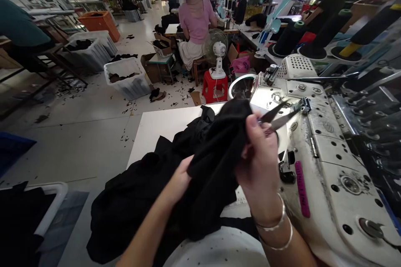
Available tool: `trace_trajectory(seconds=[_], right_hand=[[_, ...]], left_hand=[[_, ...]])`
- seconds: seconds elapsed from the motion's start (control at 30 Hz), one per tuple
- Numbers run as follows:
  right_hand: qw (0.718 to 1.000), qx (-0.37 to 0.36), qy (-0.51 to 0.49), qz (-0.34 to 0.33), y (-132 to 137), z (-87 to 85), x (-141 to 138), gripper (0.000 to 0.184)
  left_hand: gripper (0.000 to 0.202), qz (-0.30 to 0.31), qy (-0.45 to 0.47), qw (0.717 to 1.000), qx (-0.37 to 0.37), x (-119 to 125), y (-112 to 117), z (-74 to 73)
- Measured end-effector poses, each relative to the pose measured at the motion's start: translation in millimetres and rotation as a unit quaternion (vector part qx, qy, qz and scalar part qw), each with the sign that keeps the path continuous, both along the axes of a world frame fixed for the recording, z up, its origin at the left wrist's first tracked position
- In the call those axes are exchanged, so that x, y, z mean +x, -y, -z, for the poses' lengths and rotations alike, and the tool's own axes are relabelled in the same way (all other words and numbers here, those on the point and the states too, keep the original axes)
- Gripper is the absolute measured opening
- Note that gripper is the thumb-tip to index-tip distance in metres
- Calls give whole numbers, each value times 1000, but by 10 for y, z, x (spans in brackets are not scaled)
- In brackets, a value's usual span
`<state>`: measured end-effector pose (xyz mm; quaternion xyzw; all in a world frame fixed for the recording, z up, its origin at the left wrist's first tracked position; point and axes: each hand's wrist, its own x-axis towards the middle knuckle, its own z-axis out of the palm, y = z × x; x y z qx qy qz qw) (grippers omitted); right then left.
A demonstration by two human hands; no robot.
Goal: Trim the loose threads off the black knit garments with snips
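Observation:
My right hand [260, 156] is closed round a pair of small scissors [282, 121], whose blades stand apart and point right, towards the sewing machine [316, 142]. Its fingertips are also against the raised edge of a black cloth [216, 150]. My left hand [182, 175] grips the same cloth from the left; folds cover most of its fingers. The cloth is lifted above the white table [156, 127], and a large heap of black fabric [134, 196] spreads to the left beneath it. Slight blur softens the cloth's top and the right hand.
A bin with a white rim [59, 200] and black fabric stands at lower left. Beyond the table are a grey crate [134, 87], a fan [219, 56] on a red stool [215, 87] and a seated person [197, 21]. Thread cones [290, 39] stand behind the machine.

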<state>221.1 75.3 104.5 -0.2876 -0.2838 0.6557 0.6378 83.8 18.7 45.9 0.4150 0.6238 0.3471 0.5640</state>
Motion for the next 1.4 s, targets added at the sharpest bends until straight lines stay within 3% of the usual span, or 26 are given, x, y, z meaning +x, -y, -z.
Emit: trace_trajectory(seconds=[0.1,0.17,0.23,0.3,0.37,0.4,0.5,0.53,0.6,0.67,0.77,0.87,0.93,1.03,1.1,1.23,1.3,1.4], right_hand=[[999,-18,-3,35,-15,-4,116,14],[998,-60,2,-16,50,125,99,16],[987,-125,13,-102,165,363,15,23],[961,-208,24,-182,307,658,-105,29],[928,-277,34,-247,444,928,-225,33],[918,-298,43,-258,498,1030,-275,34],[914,-290,83,-272,573,1188,-342,31],[918,-272,98,-273,567,1205,-332,30],[925,-237,126,-268,528,1234,-271,30],[933,-226,156,-232,486,1294,-174,31],[934,-246,196,-172,485,1447,-50,33],[920,-252,188,-233,561,1562,-33,40],[918,-229,168,-277,614,1559,-79,42],[932,-196,182,-243,637,1452,-171,33],[937,-167,211,-221,618,1363,-214,27],[931,-106,251,-242,587,1274,-221,24],[934,-99,250,-236,603,1290,-185,25],[941,-98,231,-226,662,1372,-102,25]], left_hand=[[36,-49,-1,999,11,-343,225,-459],[42,-51,-56,997,9,-619,315,-709],[40,0,-187,981,-57,-902,323,-817],[37,67,-338,933,-103,-1111,281,-745],[45,138,-439,884,-79,-1145,237,-520],[54,180,-445,876,-51,-1080,226,-373],[74,264,-375,888,5,-662,233,55],[65,254,-355,900,16,-507,237,160],[35,170,-335,927,13,-281,226,284],[22,94,-278,956,-3,-207,192,301],[24,37,-145,989,-17,-286,146,224],[26,6,-72,997,-20,-366,148,163],[25,-4,-59,998,-21,-373,161,155],[19,4,-86,996,-23,-353,158,150],[17,30,-122,992,-22,-337,134,130],[21,95,-141,985,-27,-306,73,87],[18,82,-113,989,-48,-299,62,86],[19,14,-48,995,-91,-313,72,105]])
